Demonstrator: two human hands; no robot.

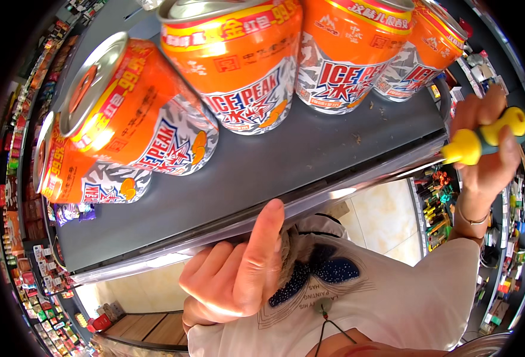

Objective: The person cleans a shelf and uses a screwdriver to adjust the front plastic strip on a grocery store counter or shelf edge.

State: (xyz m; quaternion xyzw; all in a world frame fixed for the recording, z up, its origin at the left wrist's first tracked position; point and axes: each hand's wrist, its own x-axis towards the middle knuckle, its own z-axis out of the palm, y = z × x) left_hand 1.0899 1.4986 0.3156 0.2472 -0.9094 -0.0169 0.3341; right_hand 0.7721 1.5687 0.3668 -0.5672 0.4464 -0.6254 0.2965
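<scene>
In my right hand (488, 143) is a screwdriver (461, 154) with a yellow and dark green handle, the fingers closed around it. Its metal shaft points left along the clear strip (316, 205) on the shelf's front edge. My left hand (238, 276) is at the middle of that edge, one finger stretched up against the strip and the others curled. Nothing shows in its grasp. Several orange and silver drink cans (238, 65) stand in a row on the dark grey shelf (256, 169), behind both hands.
Small purple packets (75, 213) lie at the shelf's left end, beside the cans. Stocked store racks (21, 196) line the left, and more goods hang at the right (438, 202). Below are pale floor tiles (387, 217) and a low wooden-slatted surface (149, 328).
</scene>
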